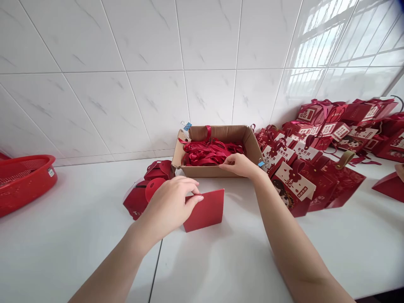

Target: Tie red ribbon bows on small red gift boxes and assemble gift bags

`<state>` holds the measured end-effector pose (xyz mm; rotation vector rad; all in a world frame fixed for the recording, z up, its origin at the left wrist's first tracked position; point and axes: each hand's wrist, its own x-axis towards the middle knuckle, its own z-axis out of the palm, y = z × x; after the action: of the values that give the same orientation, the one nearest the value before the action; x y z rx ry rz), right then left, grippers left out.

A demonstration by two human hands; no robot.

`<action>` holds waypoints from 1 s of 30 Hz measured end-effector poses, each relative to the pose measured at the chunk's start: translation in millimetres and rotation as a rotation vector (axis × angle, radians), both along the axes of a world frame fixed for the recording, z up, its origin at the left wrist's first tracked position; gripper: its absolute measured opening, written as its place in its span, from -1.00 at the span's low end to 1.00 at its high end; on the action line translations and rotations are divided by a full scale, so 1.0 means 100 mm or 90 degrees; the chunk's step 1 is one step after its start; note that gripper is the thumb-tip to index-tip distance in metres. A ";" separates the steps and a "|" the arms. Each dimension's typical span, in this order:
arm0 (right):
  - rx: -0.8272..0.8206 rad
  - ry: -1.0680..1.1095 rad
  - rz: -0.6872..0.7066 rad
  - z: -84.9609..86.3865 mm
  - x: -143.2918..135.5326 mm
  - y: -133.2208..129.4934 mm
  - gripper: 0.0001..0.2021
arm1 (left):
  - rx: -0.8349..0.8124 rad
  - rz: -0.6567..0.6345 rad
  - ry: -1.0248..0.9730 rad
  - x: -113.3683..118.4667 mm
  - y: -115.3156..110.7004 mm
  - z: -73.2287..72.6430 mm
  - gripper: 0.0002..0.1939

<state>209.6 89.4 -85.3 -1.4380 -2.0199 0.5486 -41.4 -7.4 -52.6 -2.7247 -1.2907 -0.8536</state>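
Observation:
My left hand (172,206) pinches the top edge of a flat red card piece (206,210), which stands upright on the white table. Behind it is a cardboard box (217,171) holding a heap of dark red ribbons (211,152). At the box's front right rim is my right hand (238,165), its fingers bent together over the edge near the ribbons; whether a ribbon is between the fingertips is too small to tell. Just beyond my left hand sit red folded boxes (137,198), partly hidden by it.
A red plastic basket (38,179) lies at the far left of the white table (85,219). Rows of red gift bags (293,185) and stacked red boxes (334,126) fill the right side. A tiled wall (151,101) rises behind.

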 end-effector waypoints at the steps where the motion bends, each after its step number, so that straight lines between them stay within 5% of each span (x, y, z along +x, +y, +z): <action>1: -0.018 0.000 0.012 0.01 0.00 -0.01 -0.75 | -0.017 -0.002 -0.010 -0.02 0.04 -0.01 -0.79; 6: -0.117 -0.024 0.089 0.02 0.00 -0.04 -0.84 | -0.198 -0.004 -0.070 -0.09 0.35 -0.07 -0.75; 14: -0.197 -0.030 0.177 -0.05 0.02 0.01 -0.85 | -0.381 -0.146 -0.196 -0.10 0.58 -0.17 -0.69; 19: -0.170 -0.024 0.170 -0.04 0.06 0.00 -0.86 | -0.424 -0.137 -0.271 -0.10 0.63 -0.21 -0.65; 23: -0.113 -0.072 0.124 -0.06 0.05 0.01 -0.65 | -0.433 -0.132 -0.286 -0.09 0.64 -0.21 -0.65; 28: -0.007 -0.061 0.047 -0.16 -0.08 0.09 -0.92 | -0.474 -0.110 -0.280 -0.09 0.62 -0.19 -0.65; 30: 0.043 -0.060 0.017 -0.21 -0.16 0.11 -0.80 | -0.483 -0.107 -0.280 -0.09 0.61 -0.19 -0.65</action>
<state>193.7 100.4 -106.3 -1.4231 -2.1124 0.4268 -50.0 54.1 -71.4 -3.3807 -1.7843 -1.2426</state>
